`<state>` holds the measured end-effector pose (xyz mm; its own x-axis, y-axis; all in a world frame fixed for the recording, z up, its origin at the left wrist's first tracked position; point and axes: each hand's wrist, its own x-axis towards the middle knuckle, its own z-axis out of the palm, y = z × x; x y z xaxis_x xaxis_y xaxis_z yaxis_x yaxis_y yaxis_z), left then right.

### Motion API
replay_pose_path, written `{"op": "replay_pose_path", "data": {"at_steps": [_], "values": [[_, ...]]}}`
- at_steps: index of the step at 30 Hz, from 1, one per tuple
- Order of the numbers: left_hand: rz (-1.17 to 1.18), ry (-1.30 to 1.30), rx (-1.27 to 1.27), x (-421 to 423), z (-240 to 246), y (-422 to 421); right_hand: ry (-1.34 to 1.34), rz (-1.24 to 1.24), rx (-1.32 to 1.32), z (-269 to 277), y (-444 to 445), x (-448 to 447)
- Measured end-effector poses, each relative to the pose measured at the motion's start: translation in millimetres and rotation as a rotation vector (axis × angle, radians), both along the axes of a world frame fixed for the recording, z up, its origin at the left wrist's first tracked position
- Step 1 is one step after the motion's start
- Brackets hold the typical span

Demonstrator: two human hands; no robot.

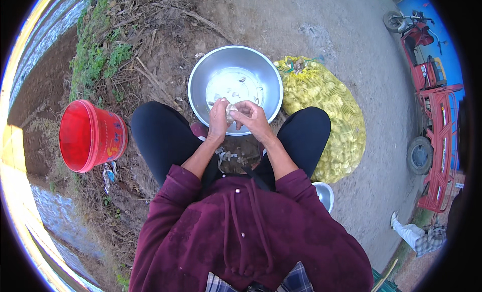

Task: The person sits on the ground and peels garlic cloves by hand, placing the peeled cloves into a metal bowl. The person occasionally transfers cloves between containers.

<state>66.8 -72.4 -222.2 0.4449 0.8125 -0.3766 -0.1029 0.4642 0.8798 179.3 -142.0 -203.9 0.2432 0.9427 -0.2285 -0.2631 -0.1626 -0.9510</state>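
A pale garlic bulb (231,113) is held between my two hands over the near rim of a large metal basin (194,81). My left hand (218,117) grips the bulb from the left. My right hand (251,117) has its thumb on the bulb, with its fingers curled beside it. A few cloves or bits of skin, one a small dark clove (242,79), lie on the basin's floor. Right of the basin rests a yellow mesh sack (327,118) full of pale bulbs.
A red plastic bucket (109,135) lies tilted at the left, its mouth facing left. A small metal bowl (324,196) is partly hidden by my right sleeve. A red cargo tricycle (438,141) stands at the far right, with a person (418,237) near it. Dry stalks lie on the ground.
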Motion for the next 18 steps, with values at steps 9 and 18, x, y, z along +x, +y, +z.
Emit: {"op": "replay_pose_path", "data": {"at_steps": [9,18], "values": [[-0.077,0.047,0.220,-0.6,-28.0,3.0,-0.085,0.111,-0.174,1.1,-3.1,0.5],[-0.064,0.045,-0.110,1.5,-20.6,9.9,0.328,-0.176,-0.231,-25.7,-3.5,-8.6]]}}
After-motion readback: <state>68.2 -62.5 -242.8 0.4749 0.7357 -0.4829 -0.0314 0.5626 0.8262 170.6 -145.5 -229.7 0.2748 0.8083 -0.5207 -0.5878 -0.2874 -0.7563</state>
